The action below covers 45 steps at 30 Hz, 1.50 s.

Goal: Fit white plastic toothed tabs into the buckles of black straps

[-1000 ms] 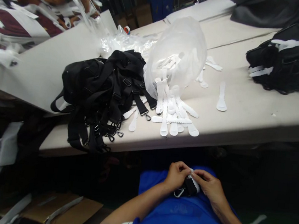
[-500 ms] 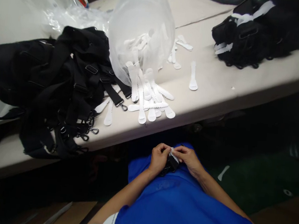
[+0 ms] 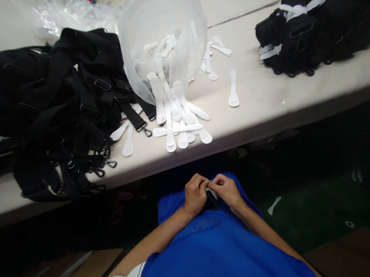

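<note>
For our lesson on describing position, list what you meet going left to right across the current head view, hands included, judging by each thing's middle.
Heap of black straps → translucent plastic bag → left hand → white-edged black piece → right hand → black bundle.

Plastic bag [image 3: 164, 17] obstructs the table [image 3: 257, 104]; dark space [image 3: 306, 142] below may be free.
</note>
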Tool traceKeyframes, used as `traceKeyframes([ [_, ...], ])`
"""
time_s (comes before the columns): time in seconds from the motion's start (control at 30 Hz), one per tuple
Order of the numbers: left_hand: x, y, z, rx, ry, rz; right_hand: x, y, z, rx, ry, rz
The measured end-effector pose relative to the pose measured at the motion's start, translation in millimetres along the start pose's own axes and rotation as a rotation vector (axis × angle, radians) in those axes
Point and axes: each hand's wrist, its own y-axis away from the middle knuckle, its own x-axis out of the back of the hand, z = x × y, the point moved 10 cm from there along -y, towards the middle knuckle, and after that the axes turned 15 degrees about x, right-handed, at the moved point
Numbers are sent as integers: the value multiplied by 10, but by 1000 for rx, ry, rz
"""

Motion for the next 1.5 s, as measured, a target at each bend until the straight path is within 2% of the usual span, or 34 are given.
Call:
traceKeyframes([
  [0.13,-19,77,66,-90,-72,-12,-26,27,14,20,29,29],
  [0.27,-59,79,61,-83,-81,-88,0,71,38,55,50,35],
  [0.47,-84,-72,-167,119,12,-222,25,110,-31,121,75,18],
  [0.63,-207,-142,-337,282,127,-355,60,145,-113,175,124,-1],
  [0.77,-183,-132,-374,372,210,-297,152,232,-270,247,291,21],
  [0.87,-147,-85,-316,382,229,-235,114,287,-285,200,384,-46],
  [0.97,-95,-45,-178,349,216,-181,97,288,-251,140,316,-39],
  [1.23,79,-19,237,221,190,-135,44,152,-472,229,102,-23],
  [1.37,114,6,324,168,192,-104,-26,179,-680,286,138,-80],
  [1.5,190,85,435,92,219,-1,14,277,-918,366,248,-15],
])
